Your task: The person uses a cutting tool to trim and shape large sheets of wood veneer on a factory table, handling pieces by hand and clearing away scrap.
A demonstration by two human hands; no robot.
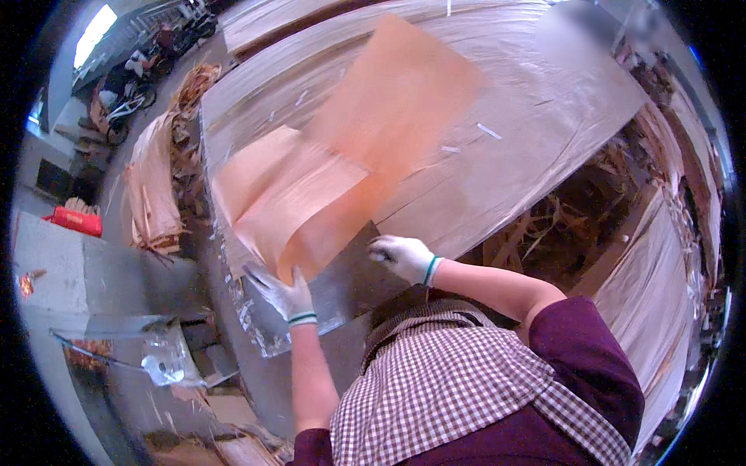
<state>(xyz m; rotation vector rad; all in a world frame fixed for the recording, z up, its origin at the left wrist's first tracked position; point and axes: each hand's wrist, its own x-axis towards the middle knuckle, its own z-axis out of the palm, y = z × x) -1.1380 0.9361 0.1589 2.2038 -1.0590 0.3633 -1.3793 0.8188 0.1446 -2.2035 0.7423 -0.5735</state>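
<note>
My left hand (281, 297), in a white glove with a green cuff band, grips the near edge of a thin orange-tan wood veneer sheet (326, 221). That sheet bends upward in a curl beside the thumb. My right hand (404, 258), gloved the same way, is closed just right of the sheet, apart from it. A small dark thing shows at its fingertips, too unclear to name. Farther off, a blurred orange veneer piece (404, 85) lies over the broad stack of pale veneer (536, 140).
A grey metal plate (334, 303) with scraps along its edge lies below my hands. Torn veneer strips (575, 206) fill a gap on the right. More veneer (151, 182) is heaped at left, near a red object (78, 220). Another person's blurred head (575, 35) shows at far right.
</note>
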